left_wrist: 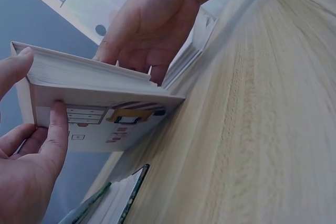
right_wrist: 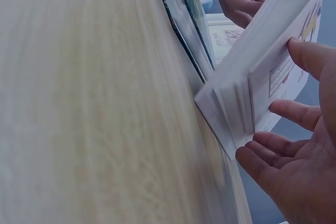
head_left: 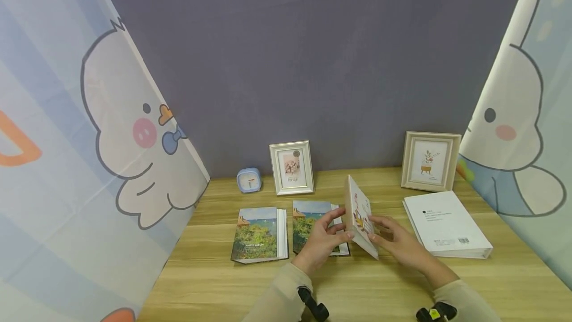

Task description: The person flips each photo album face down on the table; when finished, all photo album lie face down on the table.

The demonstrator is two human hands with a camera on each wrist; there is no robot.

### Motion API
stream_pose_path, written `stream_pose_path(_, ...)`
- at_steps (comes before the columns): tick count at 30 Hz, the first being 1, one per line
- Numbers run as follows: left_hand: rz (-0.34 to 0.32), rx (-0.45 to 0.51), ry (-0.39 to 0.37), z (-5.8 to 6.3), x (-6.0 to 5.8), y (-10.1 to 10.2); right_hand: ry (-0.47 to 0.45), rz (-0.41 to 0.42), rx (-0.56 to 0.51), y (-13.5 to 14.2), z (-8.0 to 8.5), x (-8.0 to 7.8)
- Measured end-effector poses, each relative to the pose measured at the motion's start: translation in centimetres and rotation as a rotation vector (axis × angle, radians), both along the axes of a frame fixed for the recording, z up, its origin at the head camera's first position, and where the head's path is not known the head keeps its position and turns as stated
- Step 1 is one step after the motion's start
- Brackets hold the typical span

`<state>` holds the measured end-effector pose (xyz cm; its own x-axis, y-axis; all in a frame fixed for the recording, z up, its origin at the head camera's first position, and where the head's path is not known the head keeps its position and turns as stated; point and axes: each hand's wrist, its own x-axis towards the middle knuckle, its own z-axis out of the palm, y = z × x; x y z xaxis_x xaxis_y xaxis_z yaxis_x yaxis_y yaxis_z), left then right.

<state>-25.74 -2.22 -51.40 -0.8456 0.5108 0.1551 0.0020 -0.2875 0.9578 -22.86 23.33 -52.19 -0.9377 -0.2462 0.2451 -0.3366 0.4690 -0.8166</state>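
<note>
A thick white photo album (head_left: 363, 216) with coloured drawings on its cover stands tilted on edge between both hands. My left hand (head_left: 322, 237) grips one side, fingers on the cover and thumb at the page-block corner, as the left wrist view shows. On the other side my right hand (head_left: 397, 243) holds the cover, its lower fingertips right at the free corner in the right wrist view. The page edges (right_wrist: 265, 30) fan apart slightly near that corner. Behind the left hand lies a landscape-covered photo album (head_left: 308, 220), partly hidden, with a matching photo album (head_left: 256, 235) to its left.
A white album (head_left: 447, 222) lies back cover up at the right. Along the back stand a blue clock (head_left: 249, 181), a silver picture frame (head_left: 292, 168) and a beige picture frame (head_left: 430, 161). The wooden table (head_left: 205, 282) meets a grey backdrop and printed side curtains.
</note>
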Motion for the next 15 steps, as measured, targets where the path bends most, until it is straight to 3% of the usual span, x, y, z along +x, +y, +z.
stream_pose_path(11, 0.004, 0.026, 0.05, 0.3, 0.3, 0.3, 0.138, 0.044, -0.044, -0.3, 0.3, -0.1)
stream_pose_path(15, -0.002, 0.025, 0.058, 0.5, 0.6, 0.5, 0.137, 0.056, -0.08, -0.4, 0.8, 0.1)
